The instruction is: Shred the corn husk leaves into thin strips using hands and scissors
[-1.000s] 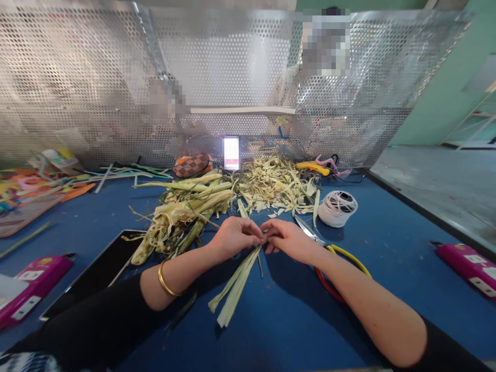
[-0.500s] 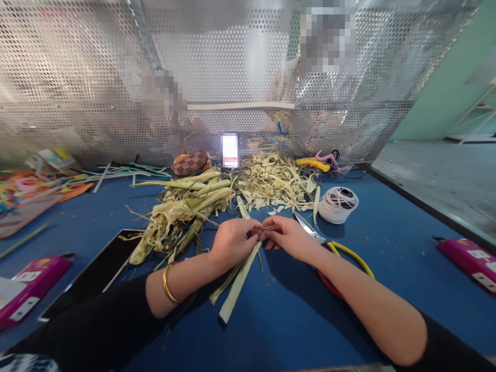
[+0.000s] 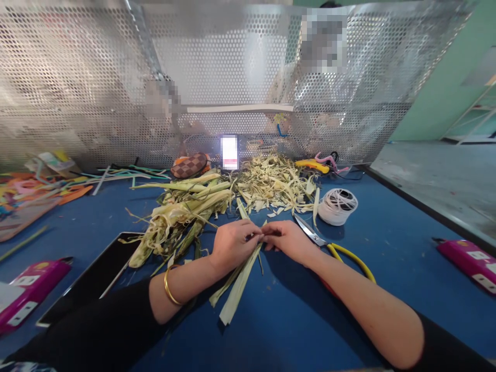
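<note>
My left hand (image 3: 237, 242) and my right hand (image 3: 287, 239) meet over the blue table, fingertips pinched together on strips of corn husk (image 3: 241, 290). The pale green strips fan down toward me from under my left fingers. Exactly how the husk lies between the fingertips is hidden. Just past my hands, another husk strip (image 3: 242, 208) points away from me. Scissors (image 3: 315, 236) with yellow and red handles lie open beside my right wrist, partly beneath my forearm. To the left of my left hand is a heap of whole corn husks (image 3: 182, 219).
A pile of husk scraps (image 3: 277, 183) lies behind my hands, with a spool of white cord (image 3: 338, 206) to its right. A black tablet (image 3: 93, 276) is at left. Magenta power strips (image 3: 33, 292) flank the table. A perforated metal screen (image 3: 232, 62) stands at the back.
Both hands stay together on the husk strips, with only slight shifts of the fingers. The view has moved a little; the strips lie almost as before.
</note>
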Demonstrator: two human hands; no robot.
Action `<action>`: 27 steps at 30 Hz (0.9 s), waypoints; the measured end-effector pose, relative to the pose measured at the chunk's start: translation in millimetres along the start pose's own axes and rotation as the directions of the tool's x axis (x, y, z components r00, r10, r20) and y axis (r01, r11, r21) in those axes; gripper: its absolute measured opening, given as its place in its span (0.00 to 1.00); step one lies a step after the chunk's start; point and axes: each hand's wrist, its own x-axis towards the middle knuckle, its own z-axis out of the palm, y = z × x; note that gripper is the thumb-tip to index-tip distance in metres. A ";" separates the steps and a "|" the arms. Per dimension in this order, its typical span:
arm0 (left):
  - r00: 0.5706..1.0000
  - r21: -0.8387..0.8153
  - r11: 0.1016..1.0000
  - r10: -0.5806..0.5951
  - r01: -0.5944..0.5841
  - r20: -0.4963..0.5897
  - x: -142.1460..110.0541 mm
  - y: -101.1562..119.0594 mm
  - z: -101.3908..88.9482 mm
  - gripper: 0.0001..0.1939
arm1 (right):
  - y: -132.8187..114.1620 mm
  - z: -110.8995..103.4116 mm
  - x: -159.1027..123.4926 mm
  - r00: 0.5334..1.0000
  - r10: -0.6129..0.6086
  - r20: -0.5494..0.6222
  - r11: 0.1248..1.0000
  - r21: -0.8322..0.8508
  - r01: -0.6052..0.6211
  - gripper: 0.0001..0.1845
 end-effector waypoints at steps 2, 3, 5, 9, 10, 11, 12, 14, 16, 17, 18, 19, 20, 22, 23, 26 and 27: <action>1.000 -0.027 1.000 -0.004 0.004 -0.019 -0.4 0.1 1.4 0.07 | 1.9 0.4 1.0 1.000 0.012 -0.025 1.000 0.016 -0.012 0.07; 1.000 -0.039 0.999 -0.006 0.005 -0.028 -0.5 0.0 2.0 0.07 | 2.7 0.6 1.5 0.999 0.018 -0.034 1.000 0.018 -0.017 0.06; 0.999 -0.059 0.998 -0.007 0.004 -0.046 -0.9 -0.1 2.8 0.07 | 3.6 0.9 2.0 0.998 0.031 -0.046 0.999 0.022 -0.030 0.06; 0.997 -0.091 0.996 -0.010 0.004 -0.070 -1.3 -0.5 2.9 0.06 | 1.5 0.4 1.0 0.996 0.063 -0.058 0.997 0.044 -0.060 0.07; 0.997 -0.096 0.995 -0.014 0.007 -0.072 -1.2 -0.6 2.6 0.06 | 0.5 0.1 0.6 0.996 0.068 -0.057 0.997 0.052 -0.065 0.06; 0.997 -0.101 0.995 -0.019 0.012 -0.071 -1.2 -0.8 2.2 0.06 | -0.6 -0.3 0.3 0.996 0.074 -0.055 0.996 0.061 -0.070 0.06; 0.997 -0.105 0.994 -0.025 0.017 -0.069 -1.0 -1.0 1.9 0.06 | -1.7 -0.7 0.0 0.995 0.081 -0.052 0.994 0.071 -0.077 0.05; 0.997 -0.116 0.993 -0.038 0.030 -0.064 -0.7 -1.5 1.2 0.06 | -3.5 -1.5 -0.2 0.994 0.102 -0.047 0.991 0.088 -0.097 0.04; 0.997 -0.130 0.990 -0.053 0.045 -0.057 -0.3 -2.2 1.0 0.06 | -4.9 -2.2 0.0 0.991 0.127 -0.042 0.988 0.098 -0.122 0.04; 0.997 -0.134 0.989 -0.062 0.054 -0.052 -0.1 -2.5 1.0 0.06 | -5.4 -2.6 0.1 0.990 0.138 -0.039 0.986 0.099 -0.134 0.04; 0.996 -0.137 0.988 -0.072 0.065 -0.047 0.0 -2.9 1.1 0.06 | -5.7 -3.1 0.2 0.988 0.148 -0.036 0.985 0.098 -0.144 0.03; 0.996 -0.138 0.987 -0.084 0.078 -0.039 0.3 -3.2 1.2 0.06 | -5.9 -3.9 0.3 0.987 0.156 -0.033 0.984 0.096 -0.153 0.03; 0.995 -0.140 0.986 -0.098 0.093 -0.033 0.6 -3.5 1.2 0.06 | -6.0 -5.0 0.4 0.986 0.163 -0.029 0.983 0.091 -0.160 0.03; 0.991 -0.134 0.983 -0.133 0.128 -0.025 1.8 -4.2 0.6 0.06 | -5.9 -8.3 0.2 0.985 0.173 -0.021 0.982 0.075 -0.171 0.02; 0.988 -0.119 0.981 -0.154 0.151 -0.023 2.6 -4.7 0.0 0.06 | -5.8 -10.6 0.0 0.984 0.177 -0.014 0.982 0.063 -0.175 0.02; 0.971 0.001 0.971 -0.237 0.237 -0.009 5.6 -6.7 -2.8 0.08 | -6.6 -18.8 -1.8 0.983 0.181 0.019 0.983 0.022 -0.182 0.01; 0.964 0.060 0.962 -0.266 0.266 -0.002 6.6 -7.6 -3.7 0.08 | -7.6 -21.7 -2.8 0.983 0.180 0.035 0.984 0.010 -0.180 0.01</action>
